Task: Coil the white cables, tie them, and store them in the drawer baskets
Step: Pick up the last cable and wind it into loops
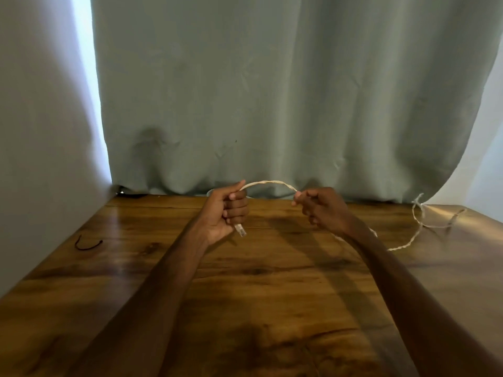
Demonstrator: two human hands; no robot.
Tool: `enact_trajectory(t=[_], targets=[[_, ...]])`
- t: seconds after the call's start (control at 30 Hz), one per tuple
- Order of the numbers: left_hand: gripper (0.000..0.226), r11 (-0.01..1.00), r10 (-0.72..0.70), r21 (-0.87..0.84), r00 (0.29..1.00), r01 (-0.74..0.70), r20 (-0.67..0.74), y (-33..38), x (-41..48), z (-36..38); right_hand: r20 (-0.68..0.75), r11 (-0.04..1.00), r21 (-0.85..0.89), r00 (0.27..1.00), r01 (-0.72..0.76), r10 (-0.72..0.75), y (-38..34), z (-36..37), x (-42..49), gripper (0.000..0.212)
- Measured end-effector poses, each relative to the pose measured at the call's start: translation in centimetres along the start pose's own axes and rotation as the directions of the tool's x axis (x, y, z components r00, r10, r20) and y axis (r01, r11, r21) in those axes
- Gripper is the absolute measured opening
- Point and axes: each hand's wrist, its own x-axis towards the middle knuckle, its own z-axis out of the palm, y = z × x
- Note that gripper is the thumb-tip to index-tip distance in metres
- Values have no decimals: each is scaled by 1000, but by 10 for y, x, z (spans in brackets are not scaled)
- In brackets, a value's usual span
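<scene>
I count one thin white twisted cable (269, 182) in view, and both of my hands are on it, held above the far middle of the glossy brown wooden table (245, 281). My left hand (227, 210) is curled into a fist around the cable near its end. One clear plastic plug (240, 230) sticks out below the fist, pointing down toward the tabletop. My right hand (324, 209) pinches the cable between thumb and forefinger, with the other fingers curled in. Between the two hands the cable rises in one shallow arch above the table.

Past my right hand the cable passes under the wrist and trails across the table's right part. It ends in a loose tangle near the far right edge. How many loops are in that tangle I cannot tell.

One short black tie (88, 244) lies curved on the table near its left edge, well apart from the cable. One grey-green fabric curtain (272, 91) hangs behind the table's far edge. One small dark object (130, 194) sits at the table's far left corner, too dim to identify.
</scene>
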Motion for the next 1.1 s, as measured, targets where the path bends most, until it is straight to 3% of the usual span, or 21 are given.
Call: enact_trajectory(t=[0.1,0.23,0.33,0.43,0.57,0.7,0.8,0.9,0.97,1.1], targets=[[32,999,-29,-29,991,33,133,-1,0,10,13,963,-270,1000,-3,7,17,13,8,25],[23,986,-68,-121,945,112,319,-4,3,22,-31,930,-362,998,-59,51,30,40,17,27],[37,991,-50,-104,956,83,288,-6,3,24,-30,873,-484,998,-56,47,36,60,16,24],[47,998,41,-57,973,-29,226,-7,4,21,126,825,-562,992,53,22,33,76,1,27],[40,996,85,16,978,-89,189,-6,2,13,305,850,-508,952,140,25,29,84,-12,35],[46,997,51,55,992,-58,114,-13,4,0,424,868,-444,905,223,-15,18,79,-23,34],[54,999,18,48,997,-22,79,-16,7,-5,446,897,-380,894,225,-36,16,76,-26,34],[58,999,-12,52,996,7,93,-19,8,-4,457,927,-324,889,191,-23,13,76,-28,54],[61,997,-24,76,994,16,108,-22,9,-1,480,942,-266,876,202,-52,10,77,-29,55],[65,937,-86,343,996,73,23,-30,14,12,471,958,-167,873,232,-129,1,69,-31,37]])
